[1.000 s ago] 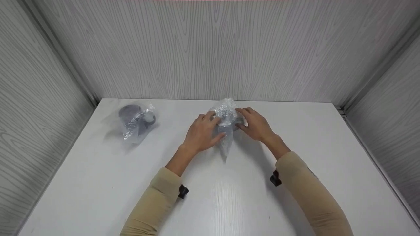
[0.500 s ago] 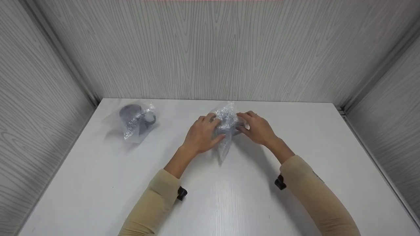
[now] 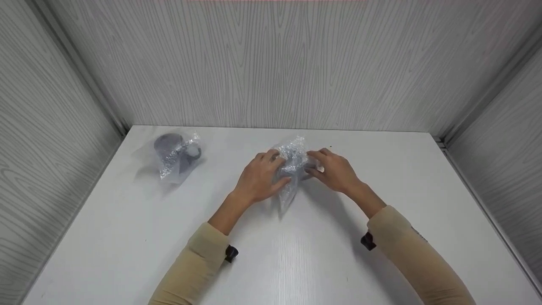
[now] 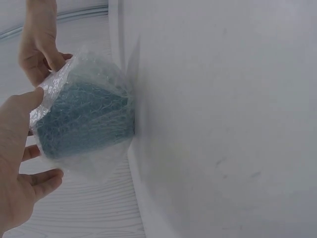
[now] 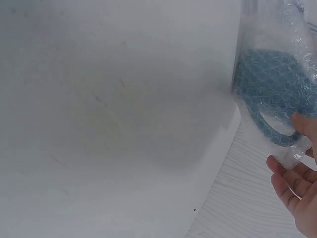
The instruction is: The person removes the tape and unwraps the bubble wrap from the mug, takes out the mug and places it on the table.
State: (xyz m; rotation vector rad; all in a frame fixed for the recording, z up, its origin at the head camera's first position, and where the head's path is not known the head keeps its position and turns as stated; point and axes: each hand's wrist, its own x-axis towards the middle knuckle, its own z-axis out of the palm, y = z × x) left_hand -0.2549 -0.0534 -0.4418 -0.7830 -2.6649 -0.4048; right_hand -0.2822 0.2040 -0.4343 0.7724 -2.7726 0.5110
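A blue-grey mug in clear bubble wrap [image 3: 293, 161] stands at the back middle of the white table, between both hands. My left hand [image 3: 256, 176] holds its left side, thumb on the near side and fingers over the top. In the left wrist view, the mug's body [image 4: 81, 121] shows through the wrap beside that thumb. My right hand [image 3: 336, 171] grips the wrap at the mug's right side. Up close in the right wrist view, the looped handle [image 5: 265, 129] points toward the right hand, whose thumb presses near it. The wrap tapers to a loose corner toward me.
Another bubble-wrapped mug [image 3: 169, 146] lies at the back left of the table [image 3: 288, 262], its handle to the right. A grey wood-grain panel [image 3: 271, 63] rises behind the table, with side panels left and right. Black devices [image 3: 231, 253] sit at the cuffs.
My right hand has drawn slightly toward me. The wrapped mug has shifted a little the same way, and the loose wrap corner has swung left. My left hand stays nearly in place.
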